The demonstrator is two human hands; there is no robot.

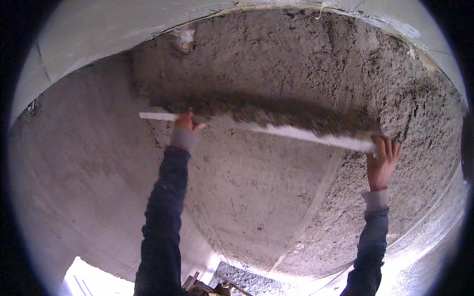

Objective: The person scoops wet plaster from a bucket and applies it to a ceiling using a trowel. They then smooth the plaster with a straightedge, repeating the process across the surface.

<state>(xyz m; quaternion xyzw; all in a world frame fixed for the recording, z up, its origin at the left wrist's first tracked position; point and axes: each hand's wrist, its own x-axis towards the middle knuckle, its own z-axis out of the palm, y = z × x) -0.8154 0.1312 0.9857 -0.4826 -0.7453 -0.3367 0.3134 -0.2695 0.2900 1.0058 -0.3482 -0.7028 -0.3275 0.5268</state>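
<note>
A long, pale straightedge (296, 133) lies against a plastered wall (256, 197), its right end a little lower than its left. My left hand (186, 121) grips it a short way in from the left end. At the right end, my right hand (384, 157) has its fingers wrapped over the edge. Wet grey mortar (276, 111) is heaped along the upper side of the bar, and some of it covers the bar's middle. Both arms reach up in dark sleeves with light cuffs.
Rough, lumpy plaster (395, 84) covers the wall above and to the right. A smoother stretch (89, 158) lies at the left. The pale ceiling (113, 29) borders the top. Low down are a bright opening (94, 278) and some jumbled items (217, 288).
</note>
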